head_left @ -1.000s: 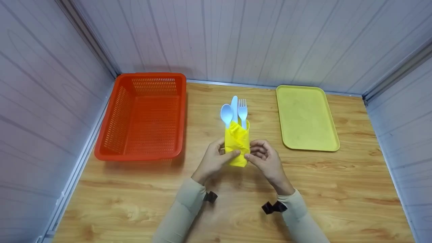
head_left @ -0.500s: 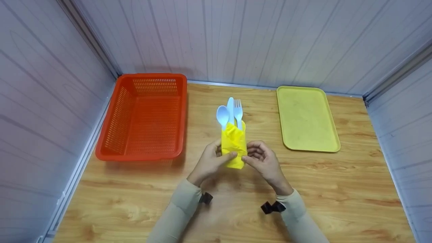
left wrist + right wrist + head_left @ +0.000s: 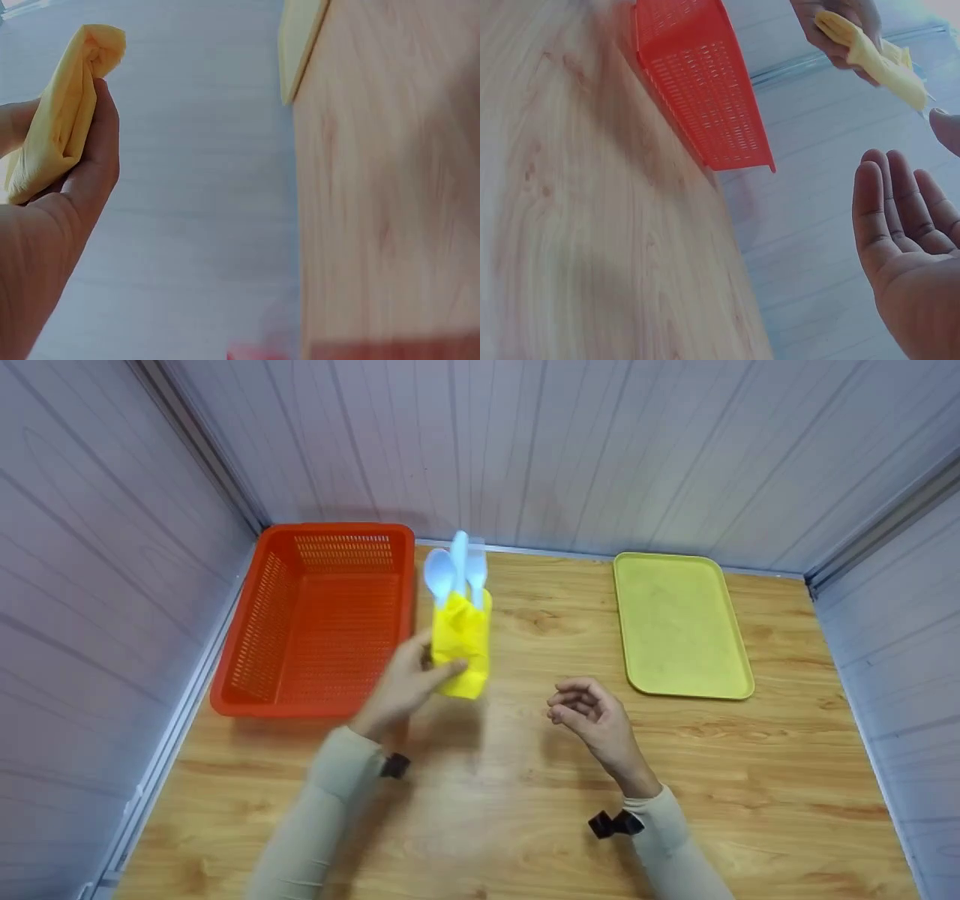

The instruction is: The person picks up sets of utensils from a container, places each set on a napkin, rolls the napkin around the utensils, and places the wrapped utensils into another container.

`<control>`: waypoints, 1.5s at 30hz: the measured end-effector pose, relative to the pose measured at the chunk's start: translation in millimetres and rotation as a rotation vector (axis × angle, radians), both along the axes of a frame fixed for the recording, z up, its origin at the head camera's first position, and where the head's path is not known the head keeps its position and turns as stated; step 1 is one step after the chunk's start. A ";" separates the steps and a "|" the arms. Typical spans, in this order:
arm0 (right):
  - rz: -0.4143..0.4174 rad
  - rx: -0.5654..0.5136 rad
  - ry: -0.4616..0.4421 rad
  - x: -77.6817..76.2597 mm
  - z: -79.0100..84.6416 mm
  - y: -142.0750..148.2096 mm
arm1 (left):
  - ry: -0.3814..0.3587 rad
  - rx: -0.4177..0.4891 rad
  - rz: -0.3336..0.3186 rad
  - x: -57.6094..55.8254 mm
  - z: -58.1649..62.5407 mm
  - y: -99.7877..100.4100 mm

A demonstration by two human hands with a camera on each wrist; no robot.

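Observation:
My left hand (image 3: 405, 682) pinches a folded yellow napkin (image 3: 463, 649) low on its body, thumb in front and fingers behind. From the napkin's top stick out a pale blue spoon (image 3: 439, 573), a knife (image 3: 460, 559) and a fork (image 3: 476, 574), slightly blurred. In the left wrist view the napkin (image 3: 64, 112) lies between thumb and fingers, its cutlery out of sight. The bundle is held up over the table, close to the right side of the red basket (image 3: 341, 637). My right hand (image 3: 596, 720) holds nothing, its fingers loosely bent above the table.
The red basket has slotted walls and stands at the back left. A flat yellow tray (image 3: 684, 622) lies at the back right. Light panelled walls (image 3: 510, 450) rise at the back and both sides of the wooden table (image 3: 795, 780).
The left hand has carried the napkin with its cutlery left and away from me, towards the basket. My right hand has let go of the napkin and stays near where it was.

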State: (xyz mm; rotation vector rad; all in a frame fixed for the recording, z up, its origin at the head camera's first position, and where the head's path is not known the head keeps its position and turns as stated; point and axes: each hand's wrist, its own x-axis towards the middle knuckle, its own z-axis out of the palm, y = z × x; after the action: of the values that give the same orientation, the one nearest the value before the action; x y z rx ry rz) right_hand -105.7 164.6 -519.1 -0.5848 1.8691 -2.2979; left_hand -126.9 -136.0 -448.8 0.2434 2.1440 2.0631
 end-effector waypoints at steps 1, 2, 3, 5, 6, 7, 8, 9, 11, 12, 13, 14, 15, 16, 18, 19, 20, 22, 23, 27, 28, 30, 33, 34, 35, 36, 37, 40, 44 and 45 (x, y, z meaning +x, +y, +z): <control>0.001 0.001 -0.002 0.3 -1.3 1.1 | -0.026 -0.021 0.012 -3.7 4.8 -10.1; 0.001 0.003 -0.006 0.8 -2.2 2.0 | -0.056 -0.041 0.024 -7.7 9.2 -20.6; 0.000 0.006 -0.010 1.0 -3.4 3.0 | -0.088 -0.067 0.033 -12.1 13.3 -31.4; -0.004 0.007 -0.017 1.0 -5.4 4.6 | -0.148 -0.130 0.049 -22.1 19.8 -52.8; -0.006 0.010 -0.019 1.0 -6.0 5.2 | -0.190 -0.152 0.059 -27.4 22.0 -63.1; -0.009 0.013 -0.019 1.0 -6.4 5.7 | -0.233 -0.173 0.070 -32.9 23.4 -73.0; -0.010 0.015 -0.017 0.9 -7.0 6.3 | -0.274 -0.194 0.080 -38.6 24.1 -82.1; -0.011 0.017 -0.015 0.7 -7.6 6.8 | -0.318 -0.213 0.088 -44.2 24.3 -90.6; -0.012 0.023 -0.010 0.4 -8.4 7.4 | -0.396 -0.247 0.105 -55.4 22.5 -105.3; -0.009 0.024 -0.007 0.3 -9.1 7.8 | -0.435 -0.273 0.111 -60.5 21.1 -111.7; -0.006 0.025 -0.004 0.1 -9.9 8.1 | -0.465 -0.294 0.114 -65.5 18.8 -117.3; -0.002 0.023 -0.001 0.0 -10.5 8.5 | -0.492 -0.321 0.116 -70.4 16.1 -122.0; 0.002 0.022 0.000 -0.2 -11.1 8.8 | -0.514 -0.345 0.116 -74.5 13.5 -126.1; 0.007 0.022 0.000 -0.4 -11.5 9.0 | -0.535 -0.368 0.116 -78.3 11.0 -128.9; 0.011 0.021 -0.006 -0.4 -11.7 9.0 | -0.568 -0.416 0.118 -85.6 5.4 -133.1; 0.010 0.023 -0.011 -0.3 -11.6 8.9 | -0.578 -0.430 0.118 -88.7 2.6 -134.2; 0.009 0.025 -0.016 0.0 -11.2 8.8 | -0.592 -0.447 0.122 -91.4 0.2 -135.1; 0.003 0.035 -0.026 1.0 -10.9 8.8 | -0.619 -0.478 0.129 -96.0 -4.7 -136.6; -0.001 0.040 -0.028 1.5 -11.0 8.9 | -0.638 -0.493 0.137 -97.8 -7.7 -137.5; 0.001 0.057 -0.026 2.6 -12.8 11.5 | -0.693 -0.533 0.144 -102.2 -20.6 -141.6; 0.004 0.056 -0.026 2.7 -13.2 12.1 | -0.699 -0.542 0.142 -103.1 -24.2 -142.2; 0.013 0.050 -0.024 2.5 -14.2 12.7 | -0.706 -0.568 0.142 -105.6 -31.9 -142.8; 0.029 0.039 -0.016 2.7 -15.3 12.7 | -0.709 -0.589 0.134 -109.7 -43.5 -140.6; 0.030 0.040 -0.016 2.9 -15.9 12.2 | -0.724 -0.591 0.146 -110.3 -46.0 -138.9; 0.034 0.042 -0.014 3.1 -16.5 11.9 | -0.736 -0.594 0.155 -110.8 -48.1 -137.0; 0.036 0.045 -0.013 3.4 -17.2 11.5 | -0.747 -0.590 0.158 -111.2 -50.3 -135.4; 0.041 0.048 -0.008 3.7 -17.7 11.1 | -0.757 -0.585 0.159 -111.2 -51.3 -133.4; 0.048 0.055 -0.007 4.1 -19.5 10.0 | -0.784 -0.580 0.173 -109.5 -50.1 -128.1; 0.049 0.061 -0.010 4.5 -20.4 9.8 | -0.789 -0.566 0.183 -102.9 -39.9 -121.8; 0.049 0.063 -0.011 4.5 -20.4 9.8 | -0.789 -0.565 0.191 -101.2 -36.9 -119.9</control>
State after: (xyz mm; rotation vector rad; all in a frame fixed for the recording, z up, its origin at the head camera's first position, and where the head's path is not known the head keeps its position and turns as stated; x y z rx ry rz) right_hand -101.2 174.4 -539.5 -0.6016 1.8933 -2.1988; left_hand -228.1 -256.0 -485.7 -0.7328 2.1114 1.1960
